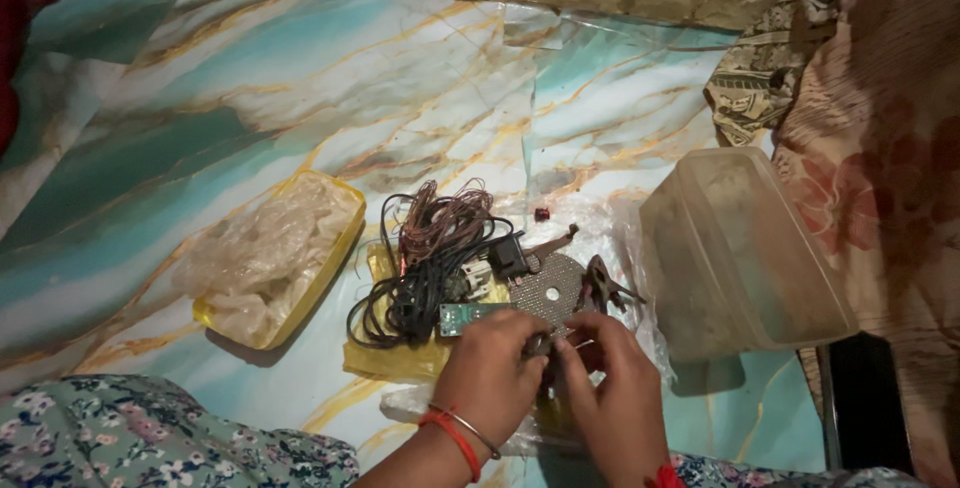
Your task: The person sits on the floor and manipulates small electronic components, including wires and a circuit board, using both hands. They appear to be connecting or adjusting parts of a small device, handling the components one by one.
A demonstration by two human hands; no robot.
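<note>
Both hands meet over a heap of small parts: the left hand and right hand pinch narrowly at something small between their fingertips, too hidden to name. Just beyond the fingertips lies a round perforated metal disc, touching a small green circuit board on its left. Farther left of the disc sits a coil of wires, the left hand nearer it; a clear plastic tub lies to the disc's right.

Packaging-wise: a yellow rectangular lid on the left with crumpled clear plastic wrap in it, a cloudy clear plastic tub tipped over on the right, plus a yellow plastic bag under the wires.
</note>
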